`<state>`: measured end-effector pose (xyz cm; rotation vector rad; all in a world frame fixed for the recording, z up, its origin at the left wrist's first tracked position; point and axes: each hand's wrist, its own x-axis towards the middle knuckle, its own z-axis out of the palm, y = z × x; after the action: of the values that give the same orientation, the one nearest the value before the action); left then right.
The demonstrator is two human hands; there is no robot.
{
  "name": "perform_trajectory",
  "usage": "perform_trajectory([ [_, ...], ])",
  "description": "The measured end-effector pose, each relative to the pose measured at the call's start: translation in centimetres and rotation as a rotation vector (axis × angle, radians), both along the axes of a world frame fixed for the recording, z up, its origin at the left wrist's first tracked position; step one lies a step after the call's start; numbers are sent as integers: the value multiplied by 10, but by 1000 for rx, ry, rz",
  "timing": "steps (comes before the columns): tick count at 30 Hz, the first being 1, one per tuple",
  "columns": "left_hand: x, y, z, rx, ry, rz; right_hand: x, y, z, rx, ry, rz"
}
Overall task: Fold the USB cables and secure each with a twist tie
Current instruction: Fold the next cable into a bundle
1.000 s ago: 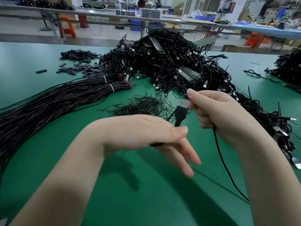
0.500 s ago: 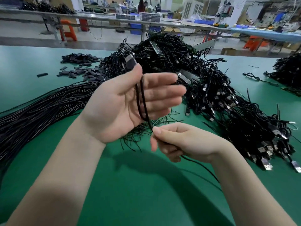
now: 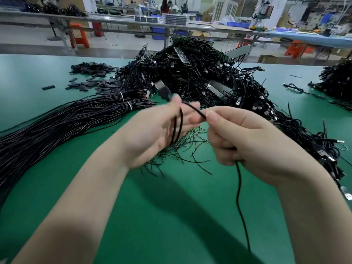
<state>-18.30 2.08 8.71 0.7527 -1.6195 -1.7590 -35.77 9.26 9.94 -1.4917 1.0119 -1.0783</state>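
Observation:
My left hand (image 3: 150, 134) is raised palm up over the green table, with a black USB cable (image 3: 178, 124) looped across its palm in two strands. Its thumb pins the cable just below the USB plug (image 3: 162, 88), which sticks up above the thumb. My right hand (image 3: 245, 138) pinches the same cable between thumb and forefinger close to the left fingertips. The rest of the cable (image 3: 239, 189) hangs from the right fist toward the table's near edge. Thin black twist ties (image 3: 182, 151) lie scattered under both hands.
A big tangled heap of black USB cables (image 3: 200, 77) fills the table's middle and runs down the right side. Long bundled black wires (image 3: 62, 121) lie at left. Small black sleeves (image 3: 91, 79) sit at back left. Another cable heap (image 3: 337, 80) is at far right.
My right hand has risen from below the left palm to the left fingertips, carrying the cable up over the fingers. The left hand has dropped a little and still holds the plug end.

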Motion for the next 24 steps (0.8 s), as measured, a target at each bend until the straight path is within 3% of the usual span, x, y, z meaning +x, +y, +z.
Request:
perform_trajectory([
  [3, 7, 7, 15, 177, 397, -26, 10, -5, -14, 115, -36, 233],
  [6, 14, 15, 22, 121, 452, -101, 15, -16, -37, 263, 83, 384],
  [9, 21, 22, 25, 3, 186, -296, 4, -25, -48, 239, 322, 163],
  [12, 21, 19, 17, -106, -287, -499, -18, -26, -40, 120, 520, -135],
  [14, 11, 13, 7, -195, -572, -447, -29, -23, -31, 42, 496, -256],
  [15, 5, 10, 1, -186, -617, -363, -31, -21, -25, 23, 434, -275],
  [17, -7, 8, -7, -45, -466, -97, -26, -16, -13, 2, 246, -218],
  [19, -12, 6, -9, 107, -121, 95, -12, -9, -7, -26, 104, -86],
  [22, -9, 8, 3, 280, 293, 104, 10, -7, -11, -16, 101, 64],
  [24, -8, 11, 9, 296, 371, 85, 17, -8, -16, 38, 106, 116],
])
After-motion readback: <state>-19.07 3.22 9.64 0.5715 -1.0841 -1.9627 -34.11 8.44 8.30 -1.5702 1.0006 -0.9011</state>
